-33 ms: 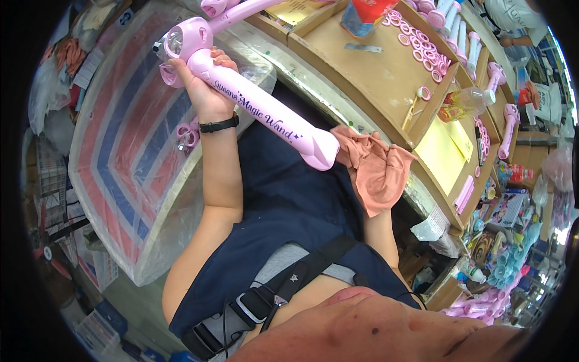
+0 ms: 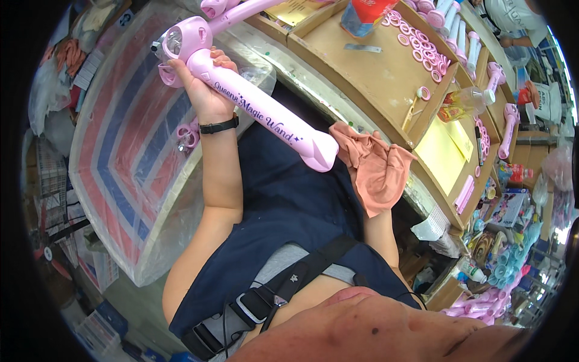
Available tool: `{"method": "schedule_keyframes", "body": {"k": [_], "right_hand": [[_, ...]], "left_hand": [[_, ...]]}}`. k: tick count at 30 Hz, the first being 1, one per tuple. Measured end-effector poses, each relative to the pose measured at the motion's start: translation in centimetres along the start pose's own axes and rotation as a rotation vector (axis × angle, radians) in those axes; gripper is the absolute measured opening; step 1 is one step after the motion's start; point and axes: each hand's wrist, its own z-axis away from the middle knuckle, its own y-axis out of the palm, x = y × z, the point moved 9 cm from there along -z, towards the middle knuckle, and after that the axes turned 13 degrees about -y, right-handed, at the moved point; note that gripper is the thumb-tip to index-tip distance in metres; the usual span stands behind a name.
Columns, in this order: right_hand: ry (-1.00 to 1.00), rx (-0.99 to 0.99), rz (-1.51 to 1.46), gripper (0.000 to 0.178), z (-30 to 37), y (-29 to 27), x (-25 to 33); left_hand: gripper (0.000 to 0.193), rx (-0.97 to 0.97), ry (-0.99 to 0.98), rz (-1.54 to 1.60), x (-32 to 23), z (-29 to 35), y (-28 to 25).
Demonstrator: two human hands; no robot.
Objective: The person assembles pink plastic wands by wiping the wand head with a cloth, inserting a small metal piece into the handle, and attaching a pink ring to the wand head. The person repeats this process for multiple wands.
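My left hand [image 2: 210, 99] is wrapped around a pink plastic toy wand [image 2: 253, 105], just below its ring-shaped head. Dark lettering runs along the wand's shaft. Its pointed end slants down to the right, close to a salmon-coloured cloth [image 2: 383, 178]. That cloth drapes over my right hand [image 2: 376, 134], which grips it; only the fingertips show and the palm is hidden. Another pink wand [image 2: 241, 15] lies beyond my left hand at the top edge.
A cardboard tray [image 2: 350, 72] on the workbench holds pink rings [image 2: 422, 51]. A bottle [image 2: 464, 102] lies near yellow paper [image 2: 440, 157]. At my left stands a plastic-lined striped bag [image 2: 108, 181] with a pink wand head [image 2: 188, 135] in it. Another person's arm [image 2: 518, 41] shows far right.
The pointed end of the toy wand has dipped very slightly. Both hands stay in place on the wand and the cloth.
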Motion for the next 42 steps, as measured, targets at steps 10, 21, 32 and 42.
{"method": "schedule_keyframes", "body": {"k": [10,21,32,42], "right_hand": [[-0.468,0.174,0.584,0.056,-1.7,4.3,-1.2],[-0.209,0.266,0.409,0.057,-7.0,7.6,-1.0],[-0.158,0.366,0.572,0.077,-6.0,8.1,0.4],[-0.185,0.616,0.275,0.090,-4.9,9.1,-0.5]], "left_hand": [[0.056,0.214,-0.393,-0.924,11.2,4.0,3.5],[0.056,0.270,-0.396,-1.271,16.4,6.6,2.6],[0.067,0.142,-0.315,-1.559,16.9,7.6,2.2],[0.072,0.460,-0.990,-0.651,21.1,10.2,2.9]]}}
